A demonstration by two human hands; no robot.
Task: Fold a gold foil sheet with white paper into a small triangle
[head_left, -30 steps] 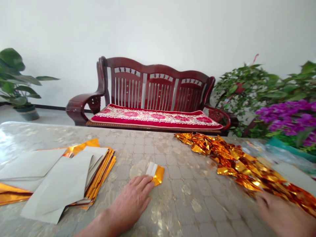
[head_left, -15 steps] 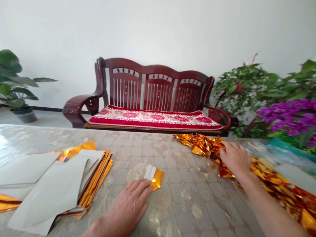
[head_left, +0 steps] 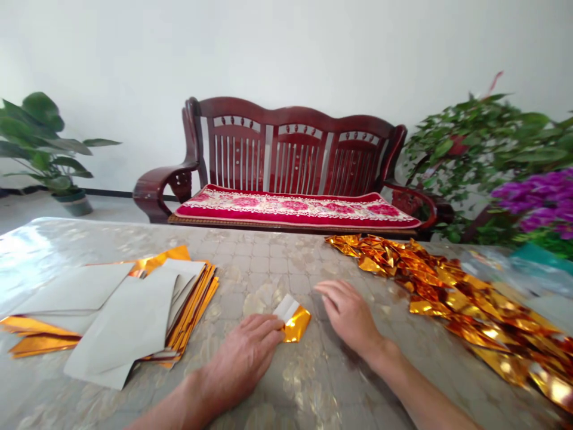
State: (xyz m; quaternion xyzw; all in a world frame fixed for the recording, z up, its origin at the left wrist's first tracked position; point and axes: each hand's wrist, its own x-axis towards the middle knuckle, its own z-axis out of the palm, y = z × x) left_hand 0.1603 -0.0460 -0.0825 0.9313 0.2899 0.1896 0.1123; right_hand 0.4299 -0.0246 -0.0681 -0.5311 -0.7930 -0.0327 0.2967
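Observation:
A small folded piece of gold foil paper [head_left: 296,325], with a white band at its upper left, lies on the table in front of me. My left hand [head_left: 257,349] holds its left edge, fingers closed together and thumb hidden. To the right of the paper, my right hand [head_left: 347,310] hovers with fingers stretched out and nothing in them. Beyond it runs a long heap of folded gold foil pieces [head_left: 430,278], spread from the back of the table to the right edge. On my left lies a stack of flat sheets [head_left: 129,322], pale grey on one face and gold on the other.
The table [head_left: 250,263] has a glossy patterned cover. Clear plastic and a teal item [head_left: 539,260] lie at its right end. Behind stands a dark wooden bench [head_left: 295,161] with a red floral cushion, between a potted plant [head_left: 74,203] and purple flowers [head_left: 541,200].
My right hand has left the heap of folded foil and moved left, close to the folded paper. My left hand stays on that paper. The whole view has shifted slightly.

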